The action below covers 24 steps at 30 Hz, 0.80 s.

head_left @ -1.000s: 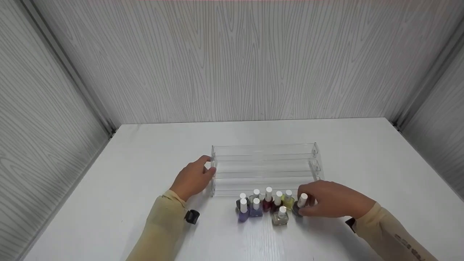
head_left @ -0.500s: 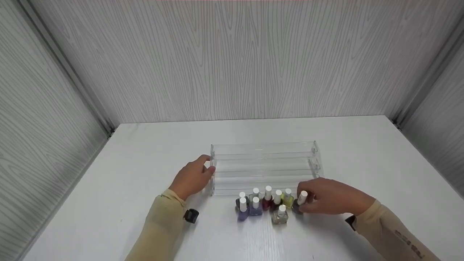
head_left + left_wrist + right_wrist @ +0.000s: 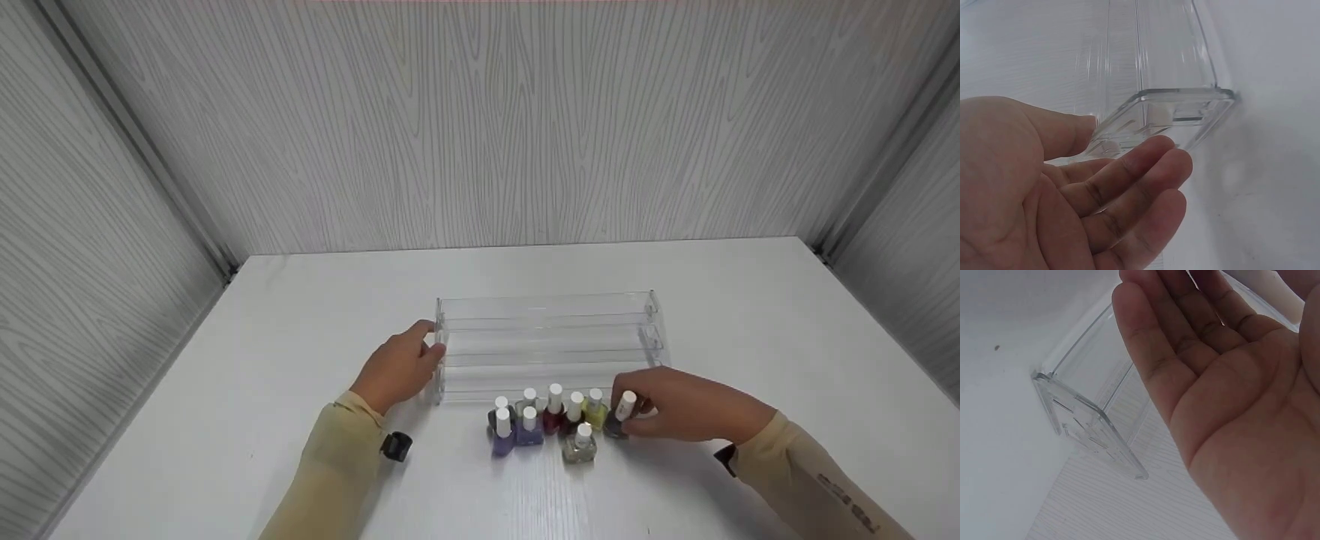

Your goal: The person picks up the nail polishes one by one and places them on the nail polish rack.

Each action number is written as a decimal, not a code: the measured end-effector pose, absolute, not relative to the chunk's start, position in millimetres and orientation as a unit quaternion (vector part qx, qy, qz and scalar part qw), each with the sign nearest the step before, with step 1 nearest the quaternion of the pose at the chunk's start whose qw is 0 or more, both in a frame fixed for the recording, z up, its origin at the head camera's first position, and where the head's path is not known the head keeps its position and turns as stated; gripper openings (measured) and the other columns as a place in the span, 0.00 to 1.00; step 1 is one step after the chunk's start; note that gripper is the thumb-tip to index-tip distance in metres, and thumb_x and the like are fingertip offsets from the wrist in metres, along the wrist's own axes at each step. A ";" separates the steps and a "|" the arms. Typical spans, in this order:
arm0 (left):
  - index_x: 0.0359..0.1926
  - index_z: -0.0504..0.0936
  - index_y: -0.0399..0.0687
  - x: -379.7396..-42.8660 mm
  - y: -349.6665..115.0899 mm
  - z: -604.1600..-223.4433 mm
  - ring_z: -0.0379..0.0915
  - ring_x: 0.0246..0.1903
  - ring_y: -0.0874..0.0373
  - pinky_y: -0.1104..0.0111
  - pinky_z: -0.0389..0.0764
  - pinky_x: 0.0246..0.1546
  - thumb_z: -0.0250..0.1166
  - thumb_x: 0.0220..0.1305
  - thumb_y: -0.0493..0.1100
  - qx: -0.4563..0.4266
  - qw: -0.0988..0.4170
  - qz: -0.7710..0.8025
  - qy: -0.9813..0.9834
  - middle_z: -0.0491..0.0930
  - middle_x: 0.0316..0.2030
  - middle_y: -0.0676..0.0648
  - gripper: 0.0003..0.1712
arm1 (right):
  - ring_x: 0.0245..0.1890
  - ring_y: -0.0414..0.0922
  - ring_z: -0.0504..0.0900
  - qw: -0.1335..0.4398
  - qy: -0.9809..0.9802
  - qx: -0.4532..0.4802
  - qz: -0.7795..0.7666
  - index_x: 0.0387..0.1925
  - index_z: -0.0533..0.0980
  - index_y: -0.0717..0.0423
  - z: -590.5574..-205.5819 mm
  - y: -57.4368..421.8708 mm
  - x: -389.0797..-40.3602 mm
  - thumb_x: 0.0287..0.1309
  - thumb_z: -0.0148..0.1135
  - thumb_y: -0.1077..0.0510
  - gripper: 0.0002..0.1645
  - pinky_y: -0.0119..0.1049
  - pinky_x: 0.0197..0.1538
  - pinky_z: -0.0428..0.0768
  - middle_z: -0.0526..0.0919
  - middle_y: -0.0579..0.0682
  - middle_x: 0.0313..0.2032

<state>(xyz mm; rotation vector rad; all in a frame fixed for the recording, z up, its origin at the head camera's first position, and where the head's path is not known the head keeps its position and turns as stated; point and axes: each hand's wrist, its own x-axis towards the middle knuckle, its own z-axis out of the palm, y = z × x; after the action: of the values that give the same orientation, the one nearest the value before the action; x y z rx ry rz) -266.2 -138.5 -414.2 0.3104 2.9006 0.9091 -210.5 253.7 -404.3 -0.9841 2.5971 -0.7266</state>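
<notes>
A clear acrylic tiered rack (image 3: 544,358) stands in the middle of the white table. My left hand (image 3: 401,367) grips its left side panel (image 3: 1168,109), thumb by one edge; the other fingers curve loosely past the panel in the left wrist view. To the right, my right hand (image 3: 690,405) pinches a dark nail polish bottle (image 3: 615,427) whose white cap leans to the right. That bottle is hidden in the right wrist view. Left of it are several white-capped polish bottles, among them a yellow one (image 3: 596,415), a red one (image 3: 553,420) and a silvery one (image 3: 580,450).
Purple nail polish bottles (image 3: 502,442) stand at the left of the group, close in front of the rack. White wood-grain panels (image 3: 480,127) rise behind the table (image 3: 315,292) and at both sides. The rack's right end panel (image 3: 1089,424) shows beside my right hand.
</notes>
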 end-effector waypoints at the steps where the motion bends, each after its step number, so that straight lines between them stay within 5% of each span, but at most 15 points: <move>1: 0.73 0.69 0.43 -266.2 -138.6 -414.3 0.73 0.25 0.58 0.63 0.73 0.31 0.54 0.81 0.49 0.102 0.043 0.297 0.948 0.82 0.32 0.51 0.27 | 0.43 0.36 0.82 0.135 0.895 -0.340 -0.253 0.38 0.79 0.42 -404.1 253.6 -210.4 0.65 0.68 0.58 0.07 0.37 0.48 0.83 0.83 0.34 0.41; 24: 0.73 0.68 0.41 -264.1 -137.4 -413.9 0.66 0.21 0.58 0.63 0.69 0.27 0.50 0.82 0.49 0.103 0.062 0.288 0.950 0.77 0.27 0.51 0.27 | 0.45 0.40 0.86 0.150 0.894 -0.326 -0.269 0.44 0.78 0.47 -405.5 253.3 -211.8 0.63 0.63 0.66 0.12 0.39 0.49 0.83 0.83 0.41 0.46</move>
<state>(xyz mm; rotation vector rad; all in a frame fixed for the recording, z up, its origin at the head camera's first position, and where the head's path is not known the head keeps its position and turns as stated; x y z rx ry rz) -264.1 -137.4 -413.9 0.3123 2.8723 0.8700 -211.8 253.3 -405.5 -0.9354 2.5674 -0.7724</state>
